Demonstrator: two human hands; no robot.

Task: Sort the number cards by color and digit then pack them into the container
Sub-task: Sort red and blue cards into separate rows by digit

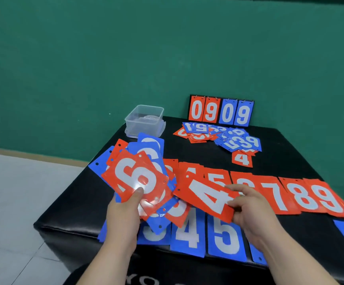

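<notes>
Two rows of sorted number cards lie on the black bench (208, 153): a red row (290, 196) reading 5 through 9 where visible, and a blue row (224, 237) nearer the person, showing 3, 4 and 5.

**Hand state**
- The left hand (123, 210) grips a fanned stack (138, 175) of mixed red and blue cards, thumb pressed on the top red card.
- The right hand (249, 210) pinches a red 4 card (210, 197) by its right end, held tilted above the left part of the red row.

**Task items**
- The clear container (144, 120) stands at the far left corner of the bench, well apart from both hands. No cards are visible in it.
- An unsorted pile (222, 136) lies at the far side, in front of a flip scoreboard (221, 112) showing 0909.
- A loose red 4 (242, 159) lies just beside that pile.

**Hazards (judgement)**
- The fanned stack is loosely spread and held mainly by thumb pressure. Glossy cards may slide out and scatter over the sorted rows.
- The top card of the stack reads as 6 or 9 depending on orientation. Filing it without checking the punched holes risks a wrong pile.
- The carried 4 hides the left part of the red row, so it may land on the wrong digit.
- The blue row lies at the front edge of the bench. A forearm brushing it could push cards onto the floor.
</notes>
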